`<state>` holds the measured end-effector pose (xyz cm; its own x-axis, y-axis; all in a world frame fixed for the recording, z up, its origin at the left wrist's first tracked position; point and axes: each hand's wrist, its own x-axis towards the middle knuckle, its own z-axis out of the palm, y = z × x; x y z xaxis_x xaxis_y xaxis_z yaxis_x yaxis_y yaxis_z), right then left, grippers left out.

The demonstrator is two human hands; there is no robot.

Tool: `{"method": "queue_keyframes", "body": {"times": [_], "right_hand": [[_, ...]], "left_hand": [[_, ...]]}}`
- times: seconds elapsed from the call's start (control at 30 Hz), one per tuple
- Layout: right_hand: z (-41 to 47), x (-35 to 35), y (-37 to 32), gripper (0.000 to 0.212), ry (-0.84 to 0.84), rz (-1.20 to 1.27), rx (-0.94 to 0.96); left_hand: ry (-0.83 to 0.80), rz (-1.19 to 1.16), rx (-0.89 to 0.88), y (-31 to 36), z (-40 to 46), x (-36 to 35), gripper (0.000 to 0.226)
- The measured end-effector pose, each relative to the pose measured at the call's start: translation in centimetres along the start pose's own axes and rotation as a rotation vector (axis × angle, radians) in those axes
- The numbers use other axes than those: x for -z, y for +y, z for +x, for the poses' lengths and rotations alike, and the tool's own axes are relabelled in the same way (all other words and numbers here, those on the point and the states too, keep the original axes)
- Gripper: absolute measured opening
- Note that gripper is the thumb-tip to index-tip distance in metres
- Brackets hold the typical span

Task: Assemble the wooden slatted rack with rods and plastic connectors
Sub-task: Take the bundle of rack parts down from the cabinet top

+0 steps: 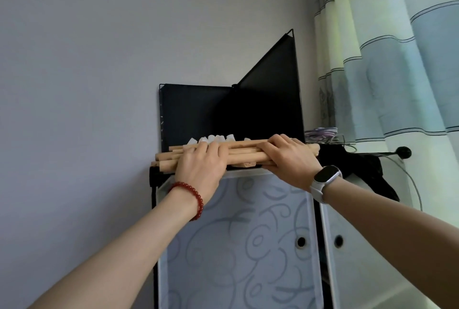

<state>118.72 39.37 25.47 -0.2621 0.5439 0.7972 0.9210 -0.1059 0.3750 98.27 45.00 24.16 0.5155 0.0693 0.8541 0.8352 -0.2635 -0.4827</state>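
Observation:
A bundle of wooden rods (pixel 243 152) lies lengthwise on top of a plastic panel cabinet (pixel 238 234), at about head height. My left hand (pixel 198 164) grips the bundle's left half, fingers curled over the rods. My right hand (pixel 285 157) grips the right half the same way. Several translucent white plastic connectors (pixel 213 139) sit in a row just behind the rods. A small wooden piece (pixel 246 165) shows under the bundle at the cabinet's front edge.
Black panels (pixel 231 112) stand upright behind the rods against the grey wall. A dark cloth (pixel 360 167) and cables (pixel 323 133) lie on the cabinet top to the right. A striped curtain (pixel 397 48) hangs at the right. Cabinet doors with finger holes are below.

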Motion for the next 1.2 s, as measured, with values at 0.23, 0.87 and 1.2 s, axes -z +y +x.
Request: {"method": "queue_keyframes", "body": {"times": [0.23, 0.87, 1.2], "right_hand": [[-0.9, 1.6, -1.2, 0.033, 0.155, 0.013, 0.040], [-6.2, 7.3, -3.1, 0.030, 0.365, 0.021, 0.102], [-8.4, 11.4, -5.0, 0.034, 0.410, -0.028, 0.107]], "left_hand": [[0.028, -0.035, 0.020, -0.5, -0.8, 1.8, 0.033], [0.195, -0.180, 0.097, 0.5, -4.9, 8.8, 0.034], [0.258, -0.235, 0.107, 0.1, -6.9, 12.3, 0.037]]}}
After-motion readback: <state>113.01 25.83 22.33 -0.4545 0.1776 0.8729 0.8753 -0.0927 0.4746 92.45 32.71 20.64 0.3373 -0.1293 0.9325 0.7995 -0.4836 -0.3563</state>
